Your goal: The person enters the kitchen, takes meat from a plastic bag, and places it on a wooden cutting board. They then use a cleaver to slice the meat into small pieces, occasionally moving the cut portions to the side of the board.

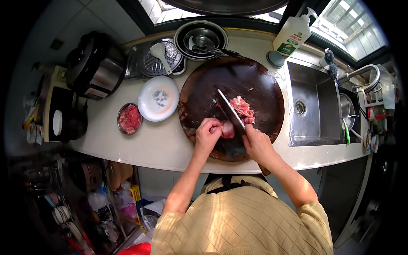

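A round dark chopping board [204,89] lies on the counter in front of me. My right hand [257,142] is closed around the handle of a cleaver [230,109], whose blade slants up and left over the board. Left of the blade, my left hand [208,132] has its fingers curled on a piece of raw meat [228,130]. Chopped meat [242,108] is piled just right of the blade. To the left of the board are a white plate with a flower print [158,98] and a small metal bowl of minced meat [129,119].
Metal bowls [200,40] with a ladle and a steamer rack with a white spoon [160,54] stand behind. A rice cooker [95,66] is at the left. On the right are a pump bottle [292,35], a round lid [275,59] and a sink [314,102].
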Demonstrator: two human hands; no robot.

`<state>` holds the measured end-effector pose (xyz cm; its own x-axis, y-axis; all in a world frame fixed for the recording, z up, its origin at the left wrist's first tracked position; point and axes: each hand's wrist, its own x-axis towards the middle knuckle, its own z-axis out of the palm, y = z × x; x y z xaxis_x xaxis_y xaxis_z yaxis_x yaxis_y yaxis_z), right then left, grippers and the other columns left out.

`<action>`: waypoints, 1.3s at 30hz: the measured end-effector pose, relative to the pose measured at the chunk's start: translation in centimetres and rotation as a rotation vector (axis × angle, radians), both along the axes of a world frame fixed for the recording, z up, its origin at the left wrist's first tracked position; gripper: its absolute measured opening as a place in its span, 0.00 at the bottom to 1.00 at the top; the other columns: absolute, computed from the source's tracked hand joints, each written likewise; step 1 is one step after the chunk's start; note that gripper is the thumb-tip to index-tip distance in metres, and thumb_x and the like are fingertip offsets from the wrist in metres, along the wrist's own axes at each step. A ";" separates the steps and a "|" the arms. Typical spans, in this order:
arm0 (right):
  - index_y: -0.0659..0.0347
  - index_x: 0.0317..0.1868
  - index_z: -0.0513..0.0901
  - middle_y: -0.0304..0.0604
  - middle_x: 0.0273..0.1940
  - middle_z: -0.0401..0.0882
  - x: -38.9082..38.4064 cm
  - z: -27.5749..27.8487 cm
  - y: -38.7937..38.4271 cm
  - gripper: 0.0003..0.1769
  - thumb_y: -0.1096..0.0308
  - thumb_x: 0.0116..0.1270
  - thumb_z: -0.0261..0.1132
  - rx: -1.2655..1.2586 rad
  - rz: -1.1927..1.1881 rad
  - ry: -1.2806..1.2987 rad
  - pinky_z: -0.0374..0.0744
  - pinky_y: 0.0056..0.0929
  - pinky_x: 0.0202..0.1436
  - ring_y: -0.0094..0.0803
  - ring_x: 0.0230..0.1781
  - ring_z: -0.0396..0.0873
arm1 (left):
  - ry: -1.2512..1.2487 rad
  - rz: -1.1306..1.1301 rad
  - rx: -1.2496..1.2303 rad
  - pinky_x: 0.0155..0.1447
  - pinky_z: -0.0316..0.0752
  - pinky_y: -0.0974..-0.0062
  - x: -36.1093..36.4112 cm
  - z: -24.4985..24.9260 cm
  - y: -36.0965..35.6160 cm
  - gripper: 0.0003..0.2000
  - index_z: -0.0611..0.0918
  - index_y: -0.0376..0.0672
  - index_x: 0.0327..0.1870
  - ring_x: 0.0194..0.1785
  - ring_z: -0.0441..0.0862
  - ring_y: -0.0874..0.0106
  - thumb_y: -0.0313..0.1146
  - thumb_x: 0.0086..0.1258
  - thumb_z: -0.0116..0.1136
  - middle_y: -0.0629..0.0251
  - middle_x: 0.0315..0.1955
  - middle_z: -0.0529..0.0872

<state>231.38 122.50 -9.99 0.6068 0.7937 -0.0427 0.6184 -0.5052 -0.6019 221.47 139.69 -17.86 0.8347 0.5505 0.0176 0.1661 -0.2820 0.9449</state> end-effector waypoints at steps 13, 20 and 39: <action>0.65 0.48 0.69 0.59 0.34 0.80 1.0 -1.9 -1.8 0.13 0.74 0.62 0.58 0.191 -0.016 0.126 0.79 0.51 0.38 0.59 0.34 0.80 | 0.096 0.432 0.508 0.50 0.75 0.62 3.8 1.3 -4.5 0.23 0.77 0.37 0.49 0.46 0.78 0.57 0.32 0.52 0.71 0.55 0.43 0.80; 0.62 0.55 0.75 0.57 0.38 0.81 3.4 1.1 -2.4 0.20 0.76 0.61 0.59 0.083 -0.123 0.671 0.80 0.44 0.36 0.55 0.36 0.81 | 0.121 0.089 0.380 0.54 0.73 0.62 -0.4 3.2 -5.2 0.12 0.82 0.39 0.41 0.49 0.77 0.56 0.24 0.52 0.61 0.58 0.41 0.83; 0.69 0.62 0.68 0.54 0.38 0.77 -1.4 3.3 -4.2 0.32 0.78 0.52 0.60 -0.276 0.276 -0.111 0.78 0.38 0.23 0.45 0.26 0.82 | -0.111 0.244 0.590 0.49 0.73 0.61 0.6 0.6 -6.7 0.15 0.84 0.39 0.46 0.43 0.76 0.54 0.26 0.54 0.64 0.60 0.41 0.83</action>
